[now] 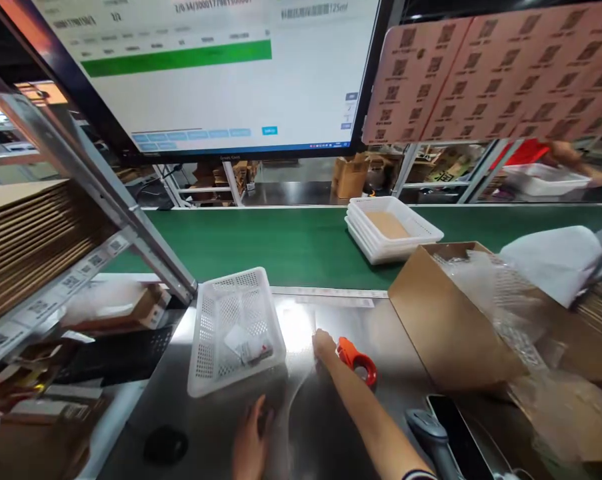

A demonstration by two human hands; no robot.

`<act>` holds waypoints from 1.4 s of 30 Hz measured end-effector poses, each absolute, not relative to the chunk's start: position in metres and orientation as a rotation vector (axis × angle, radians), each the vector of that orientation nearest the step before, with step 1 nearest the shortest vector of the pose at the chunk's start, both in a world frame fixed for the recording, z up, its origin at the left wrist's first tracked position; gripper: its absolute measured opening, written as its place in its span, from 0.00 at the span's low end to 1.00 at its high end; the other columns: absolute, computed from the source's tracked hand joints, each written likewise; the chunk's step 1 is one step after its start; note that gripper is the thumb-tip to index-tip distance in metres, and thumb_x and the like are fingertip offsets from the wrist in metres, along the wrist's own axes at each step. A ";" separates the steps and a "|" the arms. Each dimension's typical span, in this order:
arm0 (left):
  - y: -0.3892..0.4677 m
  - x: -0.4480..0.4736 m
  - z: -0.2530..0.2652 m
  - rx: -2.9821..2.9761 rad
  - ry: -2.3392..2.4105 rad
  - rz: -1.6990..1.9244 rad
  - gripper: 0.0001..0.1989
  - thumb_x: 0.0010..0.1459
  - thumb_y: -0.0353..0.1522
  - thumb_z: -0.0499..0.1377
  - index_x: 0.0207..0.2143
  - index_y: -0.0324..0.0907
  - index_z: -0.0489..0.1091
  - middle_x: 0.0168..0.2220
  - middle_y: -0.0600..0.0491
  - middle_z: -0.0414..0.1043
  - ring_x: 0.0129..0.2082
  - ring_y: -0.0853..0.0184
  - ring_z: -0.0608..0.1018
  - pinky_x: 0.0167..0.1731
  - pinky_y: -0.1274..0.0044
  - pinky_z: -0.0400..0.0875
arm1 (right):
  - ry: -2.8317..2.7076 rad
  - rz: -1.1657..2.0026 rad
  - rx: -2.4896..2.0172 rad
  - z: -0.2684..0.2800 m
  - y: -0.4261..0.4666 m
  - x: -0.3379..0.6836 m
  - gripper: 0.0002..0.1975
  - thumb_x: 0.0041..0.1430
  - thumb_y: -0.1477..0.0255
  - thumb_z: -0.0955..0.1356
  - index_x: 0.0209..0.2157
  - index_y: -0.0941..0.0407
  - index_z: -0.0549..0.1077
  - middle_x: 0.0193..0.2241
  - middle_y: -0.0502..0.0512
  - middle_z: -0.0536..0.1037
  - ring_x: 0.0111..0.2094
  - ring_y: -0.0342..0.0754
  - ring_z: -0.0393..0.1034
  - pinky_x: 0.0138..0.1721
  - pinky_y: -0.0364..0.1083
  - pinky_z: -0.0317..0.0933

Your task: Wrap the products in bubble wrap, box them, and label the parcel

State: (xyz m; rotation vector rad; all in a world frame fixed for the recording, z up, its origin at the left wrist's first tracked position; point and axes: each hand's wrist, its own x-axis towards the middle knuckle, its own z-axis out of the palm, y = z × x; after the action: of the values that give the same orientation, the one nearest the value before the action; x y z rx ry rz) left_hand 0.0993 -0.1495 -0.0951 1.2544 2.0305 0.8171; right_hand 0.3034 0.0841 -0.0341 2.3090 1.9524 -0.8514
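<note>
My right hand (325, 345) is on the steel bench, fingers closed; whatever they may hold is lost in the bright glare. Just right of it lies an orange-red tape dispenser (357, 362), apart from the fingers. My left hand (251, 440) is low in the view, a little blurred, with one finger stretched forward and apart from the others; I see nothing held in it. Ahead of the left hand stands a white perforated plastic basket (201, 347), tilted slightly, with a small clear-wrapped item (251, 345) inside.
A monitor (205, 87) hangs above a green conveyor (261, 240) carrying stacked white baskets (395, 233). An open cardboard box (451, 327) with plastic wrap stands at right, near a handheld scanner (428, 430) and phone (461, 433). A mouse (165, 445) lies at left.
</note>
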 end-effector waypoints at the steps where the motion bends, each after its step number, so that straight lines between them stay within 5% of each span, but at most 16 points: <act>1: -0.132 0.086 -0.086 1.311 2.073 0.881 0.28 0.61 0.50 0.49 0.53 0.47 0.75 0.57 0.43 0.78 0.58 0.50 0.80 0.62 0.56 0.74 | 1.944 -0.828 2.301 -0.040 0.089 0.305 0.12 0.71 0.63 0.69 0.39 0.58 0.75 0.33 0.51 0.77 0.34 0.44 0.73 0.38 0.47 0.72; 4: -0.066 0.055 -0.060 1.533 2.202 0.771 0.27 0.64 0.45 0.50 0.56 0.39 0.73 0.58 0.39 0.76 0.64 0.53 0.75 0.67 0.62 0.68 | 1.976 -0.754 2.284 -0.056 0.096 0.315 0.10 0.70 0.67 0.68 0.45 0.59 0.75 0.33 0.53 0.78 0.34 0.47 0.75 0.39 0.49 0.72; 8: 0.008 0.034 -0.056 1.627 2.190 0.108 0.41 0.54 0.35 0.64 0.70 0.41 0.59 0.75 0.36 0.51 0.76 0.43 0.54 0.67 0.50 0.64 | 2.211 -0.635 2.183 -0.081 0.074 0.330 0.25 0.61 0.79 0.65 0.60 0.58 0.72 0.42 0.66 0.81 0.41 0.59 0.80 0.41 0.55 0.73; 11: 0.031 0.028 -0.068 1.660 2.028 -0.095 0.41 0.50 0.33 0.67 0.67 0.44 0.64 0.72 0.40 0.59 0.73 0.48 0.61 0.65 0.57 0.67 | 2.417 -0.593 2.011 -0.105 0.047 0.340 0.32 0.60 0.84 0.60 0.63 0.51 0.72 0.60 0.70 0.75 0.56 0.63 0.76 0.54 0.60 0.72; 14: 0.033 0.027 -0.078 1.698 1.989 -0.120 0.35 0.53 0.32 0.64 0.64 0.42 0.66 0.65 0.44 0.70 0.68 0.56 0.70 0.66 0.69 0.65 | 2.519 -0.621 1.880 -0.128 0.028 0.349 0.33 0.59 0.86 0.58 0.60 0.50 0.75 0.65 0.65 0.72 0.66 0.60 0.68 0.64 0.61 0.66; 20: 0.034 0.023 -0.076 1.735 1.994 -0.099 0.27 0.55 0.38 0.63 0.57 0.42 0.71 0.55 0.42 0.77 0.59 0.49 0.76 0.58 0.62 0.71 | 2.577 -0.716 1.838 -0.153 0.019 0.355 0.36 0.57 0.87 0.58 0.63 0.50 0.74 0.67 0.63 0.70 0.68 0.60 0.64 0.68 0.62 0.63; 30: 0.110 0.075 0.012 2.022 1.746 0.234 0.28 0.60 0.44 0.62 0.60 0.45 0.65 0.60 0.45 0.71 0.62 0.53 0.72 0.61 0.65 0.69 | 2.543 -0.974 1.817 -0.138 0.012 0.359 0.39 0.58 0.86 0.56 0.66 0.47 0.69 0.71 0.57 0.64 0.72 0.55 0.55 0.74 0.59 0.52; 36: 0.135 0.186 -0.028 2.126 1.492 -0.118 0.28 0.56 0.38 0.68 0.57 0.41 0.70 0.56 0.41 0.73 0.59 0.47 0.74 0.50 0.64 0.75 | 2.556 -0.974 1.868 -0.134 0.014 0.356 0.30 0.62 0.84 0.60 0.61 0.50 0.74 0.68 0.59 0.69 0.70 0.58 0.62 0.71 0.62 0.57; 42: 0.126 0.183 -0.054 2.110 1.613 -0.201 0.27 0.59 0.37 0.67 0.58 0.39 0.68 0.57 0.37 0.70 0.60 0.45 0.72 0.49 0.63 0.75 | 2.587 -0.934 1.883 -0.134 0.014 0.354 0.33 0.60 0.85 0.60 0.63 0.50 0.73 0.68 0.59 0.68 0.70 0.56 0.61 0.71 0.61 0.58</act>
State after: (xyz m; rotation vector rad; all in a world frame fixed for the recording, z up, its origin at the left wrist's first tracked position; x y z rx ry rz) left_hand 0.1833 0.1265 -0.0543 2.1102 1.6133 -0.2009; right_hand 0.3540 0.0137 -0.1343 1.8829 2.5871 -0.9343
